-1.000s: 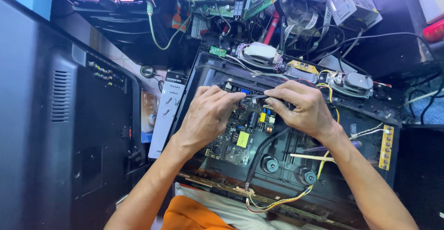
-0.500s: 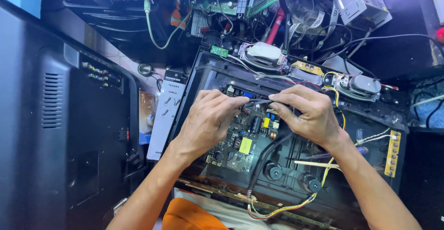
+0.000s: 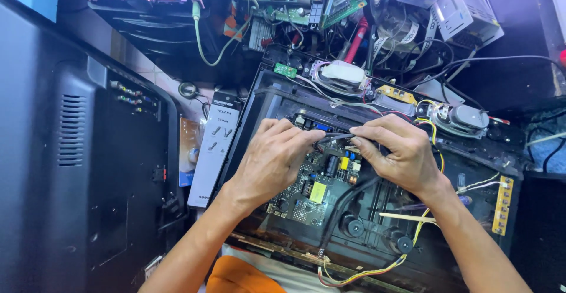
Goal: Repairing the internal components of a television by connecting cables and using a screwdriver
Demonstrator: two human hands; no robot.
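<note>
I see my left hand [image 3: 274, 160] and right hand [image 3: 398, 151] meeting over the circuit board [image 3: 318, 178] in the opened black chassis [image 3: 471, 210]. Both grips are clenched on a dark cable [image 3: 337, 138], pinched between fingertips just above the board's 12 o'clock edge. I judge the cable is not seated yet; the plugging remains. Yellow wires [image 3: 424, 222] trail at 4 o'clock, and a white box [image 3: 215, 148] lies at 9 o'clock.
</note>
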